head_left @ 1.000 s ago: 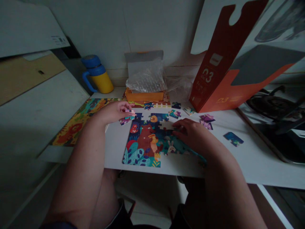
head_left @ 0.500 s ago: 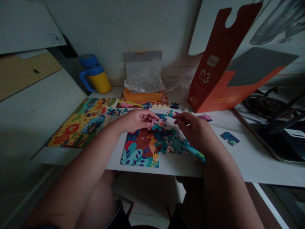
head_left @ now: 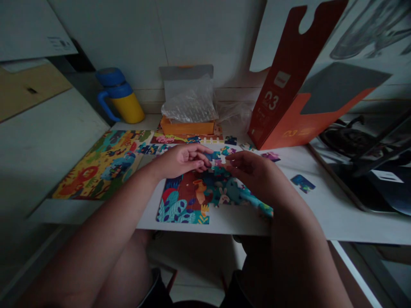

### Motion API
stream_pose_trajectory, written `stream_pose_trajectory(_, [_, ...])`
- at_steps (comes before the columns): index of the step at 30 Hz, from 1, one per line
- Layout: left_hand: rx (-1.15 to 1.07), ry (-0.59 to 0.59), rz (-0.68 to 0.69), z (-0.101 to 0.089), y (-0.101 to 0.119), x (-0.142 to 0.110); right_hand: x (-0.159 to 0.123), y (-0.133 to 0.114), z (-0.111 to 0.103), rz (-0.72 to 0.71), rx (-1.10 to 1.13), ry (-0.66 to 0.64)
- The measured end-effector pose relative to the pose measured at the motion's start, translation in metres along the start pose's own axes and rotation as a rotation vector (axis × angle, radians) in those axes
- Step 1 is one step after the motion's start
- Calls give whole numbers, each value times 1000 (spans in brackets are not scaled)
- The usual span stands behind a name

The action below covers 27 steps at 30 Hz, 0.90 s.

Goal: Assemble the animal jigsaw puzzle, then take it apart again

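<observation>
A partly joined jigsaw puzzle (head_left: 183,201) with a teal, red and brown animal picture lies on the white table in front of me. My left hand (head_left: 189,161) hovers over its upper left part, palm turned inward, fingers loosely bent and apart, with nothing visible in them. Between my hands lies a pink and teal puzzle piece (head_left: 219,166) at the puzzle's upper edge. My right hand (head_left: 247,167) is at the right of that piece, thumb and fingers a little apart, fingertips close to it or touching. My right hand and forearm cover part of the puzzle's right side.
A finished-looking yellow puzzle (head_left: 96,167) lies at left, below a blue and yellow jug (head_left: 123,98). Behind are an orange box (head_left: 188,127) with plastic wrap and a tall red box (head_left: 272,102). Loose puzzle pieces (head_left: 302,183) lie around; a stove (head_left: 356,162) stands at right.
My right hand has moved left, its fingertips now beside the pink and teal piece. My left hand's fingers have drawn back slightly from that piece. The view has shifted a little.
</observation>
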<state>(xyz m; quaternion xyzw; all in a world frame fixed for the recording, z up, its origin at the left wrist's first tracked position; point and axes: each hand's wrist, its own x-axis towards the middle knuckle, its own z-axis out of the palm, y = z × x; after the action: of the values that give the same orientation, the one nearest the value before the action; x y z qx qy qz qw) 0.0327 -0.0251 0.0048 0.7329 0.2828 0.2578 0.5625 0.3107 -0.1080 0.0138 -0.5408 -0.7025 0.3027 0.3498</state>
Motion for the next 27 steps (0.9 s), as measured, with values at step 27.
stream_pose_trajectory(27, [789,218,4,-39,-13,-3,-24,56,-72,226,-139,-148])
